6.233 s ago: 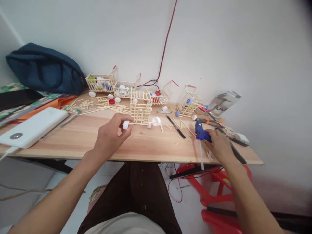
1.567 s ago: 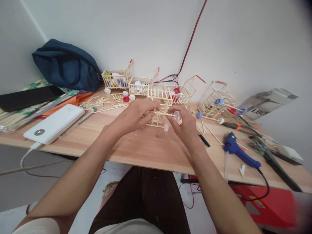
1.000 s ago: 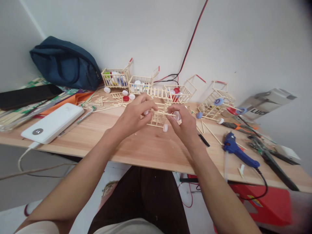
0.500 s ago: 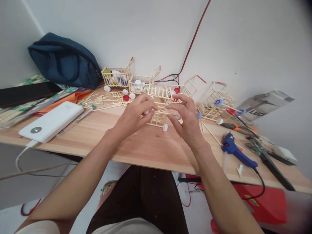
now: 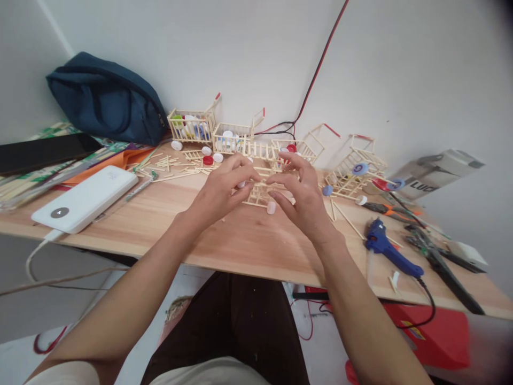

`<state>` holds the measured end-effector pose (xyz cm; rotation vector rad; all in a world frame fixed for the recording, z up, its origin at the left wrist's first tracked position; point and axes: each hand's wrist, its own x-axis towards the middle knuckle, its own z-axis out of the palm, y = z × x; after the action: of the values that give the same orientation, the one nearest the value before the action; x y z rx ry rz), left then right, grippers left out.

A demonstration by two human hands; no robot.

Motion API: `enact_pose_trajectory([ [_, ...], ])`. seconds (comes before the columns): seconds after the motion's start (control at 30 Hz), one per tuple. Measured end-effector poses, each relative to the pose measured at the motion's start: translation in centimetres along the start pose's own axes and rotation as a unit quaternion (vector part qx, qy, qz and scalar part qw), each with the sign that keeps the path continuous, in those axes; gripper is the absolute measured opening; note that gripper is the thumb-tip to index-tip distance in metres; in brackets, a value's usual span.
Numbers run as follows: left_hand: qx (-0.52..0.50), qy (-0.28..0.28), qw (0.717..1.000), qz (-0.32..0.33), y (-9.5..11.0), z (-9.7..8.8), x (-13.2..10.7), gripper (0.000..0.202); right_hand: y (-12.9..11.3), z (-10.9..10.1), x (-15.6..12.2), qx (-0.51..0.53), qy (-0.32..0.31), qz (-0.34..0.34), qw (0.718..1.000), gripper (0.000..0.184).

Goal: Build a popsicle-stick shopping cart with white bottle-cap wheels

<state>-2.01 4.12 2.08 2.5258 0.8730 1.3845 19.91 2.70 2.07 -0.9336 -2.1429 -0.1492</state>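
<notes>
A small cart frame built of thin wooden sticks stands on the table between my hands. At its near right corner is a white cap wheel. My left hand grips the cart's left side, thumb and fingers bent round the upper sticks. On the opposite side, my right hand has its thumb and index fingertip closed at the upper right sticks, its other fingers raised. My fingers hide part of the cart's top and both its sides.
Finished stick carts holding bottle caps stand along the wall, with another cart at right. Loose sticks lie at left near a white power bank. A blue glue gun and pliers lie at right.
My right hand has shifted slightly left along the cart's top, its thumb and index finger nearer my left hand. My left hand stays in place.
</notes>
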Motion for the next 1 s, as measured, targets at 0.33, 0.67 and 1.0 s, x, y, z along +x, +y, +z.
enact_pose_trajectory([
  [0.33, 0.002, -0.006, 1.0, -0.005, 0.04, -0.04, -0.07, 0.019, 0.16, -0.31, 0.2, -0.014, -0.005, -0.001, 1.0, 0.014],
  [0.67, -0.015, 0.004, 1.0, -0.006, -0.21, -0.01, -0.24, 0.018, 0.34, -0.2, 0.42, -0.033, -0.002, -0.007, 0.999, 0.013],
  [1.0, -0.03, 0.018, 0.999, -0.018, -0.46, 0.31, -0.62, 0.019, 0.49, 0.6, 0.62, 0.034, 0.002, 0.008, 0.999, 0.014],
])
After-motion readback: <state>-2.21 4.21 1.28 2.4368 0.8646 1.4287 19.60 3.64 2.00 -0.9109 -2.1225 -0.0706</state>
